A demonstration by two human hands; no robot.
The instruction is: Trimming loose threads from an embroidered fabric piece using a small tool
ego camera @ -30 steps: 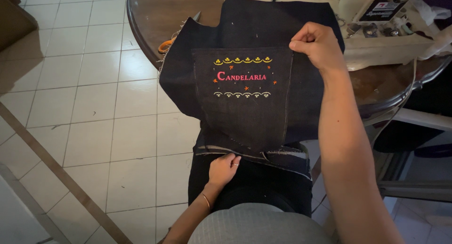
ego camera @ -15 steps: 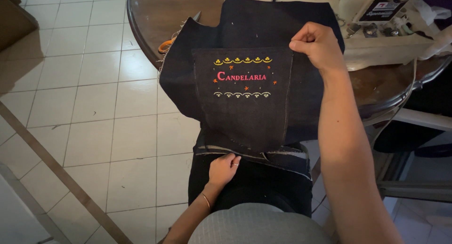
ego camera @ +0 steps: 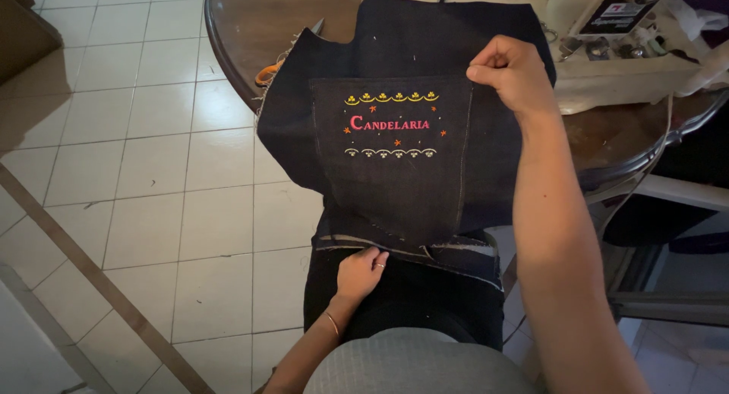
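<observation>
cloth panel (ego camera: 395,136) before table (ego camera: 250,29) — sewing machine (ego camera: 623,37) on table, right

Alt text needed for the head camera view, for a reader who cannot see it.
A person holds up a dark denim panel with an embroidered pocket, the right hand pinching its upper edge and the left hand gripping its lower edge over the lap. Behind it stand a round wooden table with a sewing machine, above a white tiled floor.
</observation>
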